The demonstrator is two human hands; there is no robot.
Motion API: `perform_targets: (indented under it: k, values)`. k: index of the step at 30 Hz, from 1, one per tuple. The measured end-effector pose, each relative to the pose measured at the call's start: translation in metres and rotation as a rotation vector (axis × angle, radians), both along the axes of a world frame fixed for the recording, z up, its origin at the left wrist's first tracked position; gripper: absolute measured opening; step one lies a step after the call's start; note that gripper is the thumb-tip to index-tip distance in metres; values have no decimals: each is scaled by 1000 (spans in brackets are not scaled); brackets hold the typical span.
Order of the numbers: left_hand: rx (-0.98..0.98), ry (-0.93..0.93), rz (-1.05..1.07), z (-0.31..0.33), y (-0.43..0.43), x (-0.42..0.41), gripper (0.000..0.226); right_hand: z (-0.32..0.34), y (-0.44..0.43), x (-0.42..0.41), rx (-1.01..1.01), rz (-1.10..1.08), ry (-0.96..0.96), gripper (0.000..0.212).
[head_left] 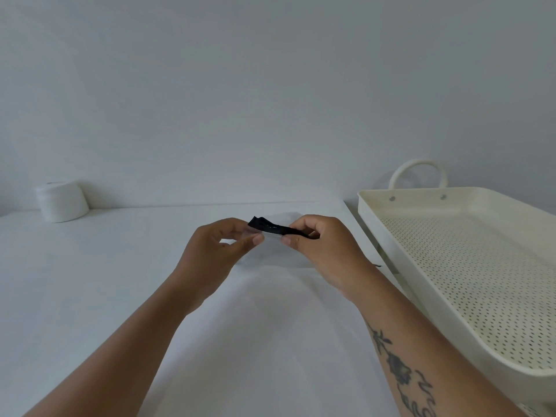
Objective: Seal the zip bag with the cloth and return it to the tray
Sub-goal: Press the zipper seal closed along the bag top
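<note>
A clear zip bag is held a little above the white table, between both hands. A black cloth shows inside it, along the bag's upper part. My left hand pinches the bag's left side between thumb and fingers. My right hand pinches its right side, and part of the cloth is hidden behind those fingers. The cream perforated tray with a loop handle stands to the right, with nothing visible in it.
A white cylindrical jar stands at the back left of the white table, near the wall. The tray sits at the table's right edge. A grey wall rises behind everything.
</note>
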State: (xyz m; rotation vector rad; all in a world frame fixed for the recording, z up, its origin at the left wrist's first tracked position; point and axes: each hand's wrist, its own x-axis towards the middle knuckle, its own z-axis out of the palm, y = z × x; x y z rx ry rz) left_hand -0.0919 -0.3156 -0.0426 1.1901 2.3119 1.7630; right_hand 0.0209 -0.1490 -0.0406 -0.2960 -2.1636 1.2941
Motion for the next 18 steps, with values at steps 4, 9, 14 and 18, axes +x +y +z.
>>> perform_targets:
  k: [4, 9, 14, 18]
  values:
    - [26, -42, 7, -1, 1, 0, 7, 0, -1, 0, 11, 12, -18, 8]
    - [38, -44, -27, -1, 0, 1, 13, -1, -1, -1, 38, -5, -30, 13]
    - [38, -35, 8, 2, 1, 3, 6, -2, -2, -2, 35, 4, -48, 8]
    - [14, -22, 35, 2, 2, 3, 2, -1, -3, -1, 56, 9, -48, 11]
